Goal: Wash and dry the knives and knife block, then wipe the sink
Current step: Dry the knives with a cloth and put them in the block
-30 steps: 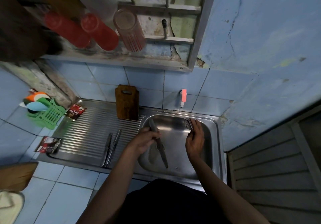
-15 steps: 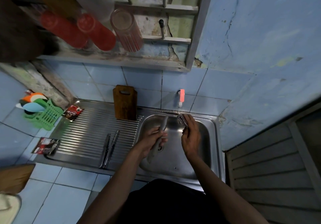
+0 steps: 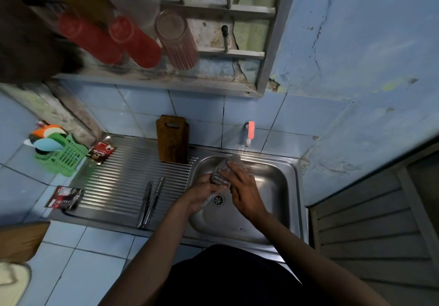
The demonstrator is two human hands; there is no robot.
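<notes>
Over the steel sink (image 3: 282, 187) my left hand (image 3: 202, 194) grips a knife (image 3: 207, 201); only a short pale end shows below my fingers. My right hand (image 3: 242, 191) holds a grey scouring pad (image 3: 223, 169) wrapped against the knife's upper part, just above my left hand. The pad and both hands hide most of the knife. The brown wooden knife block (image 3: 173, 139) stands upright at the back of the ribbed drainboard (image 3: 123, 182). Two more knives (image 3: 150, 201) lie side by side on the drainboard, left of the sink bowl.
A tap with a pink handle (image 3: 250, 132) sits on the tiled wall behind the sink. A green basket (image 3: 64, 156) with sponges and two sachets (image 3: 101, 151) (image 3: 64, 197) lie at the left. Red cups (image 3: 133, 42) hang on a shelf overhead. A slatted panel (image 3: 370, 229) stands to the right.
The knife swung from lying across the bowl to pointing up toward the tap. My right hand moved left with the pad and closed it onto the knife.
</notes>
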